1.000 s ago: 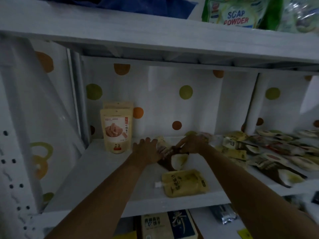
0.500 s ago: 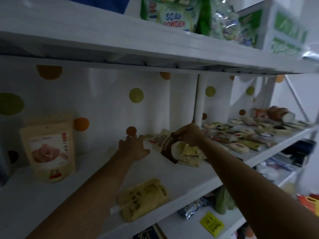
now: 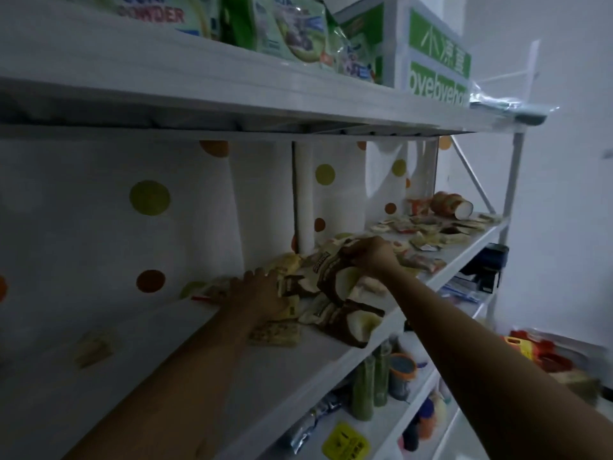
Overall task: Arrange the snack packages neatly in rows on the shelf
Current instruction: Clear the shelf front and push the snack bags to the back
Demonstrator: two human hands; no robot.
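A loose heap of snack packages lies in the middle of the white shelf. My right hand grips the top of a brown coconut-print package, which is lifted and tilted above the heap. Another brown coconut package lies flat near the front edge. My left hand rests flat, fingers spread, on yellow and brown packets at the heap's left side. A pale yellow pouch lies alone further left. More flat packets cover the shelf's far right end.
A polka-dot backing sheet lines the shelf's rear. The upper shelf holds soap powder bags and a green-and-white box. A cylindrical can lies at the far right. Bottles and packets stand on the lower shelves.
The view has swung right, so the standing beige pouches left the frame. My right hand has lifted the brown coconut package higher. My left hand has moved right onto the heap.
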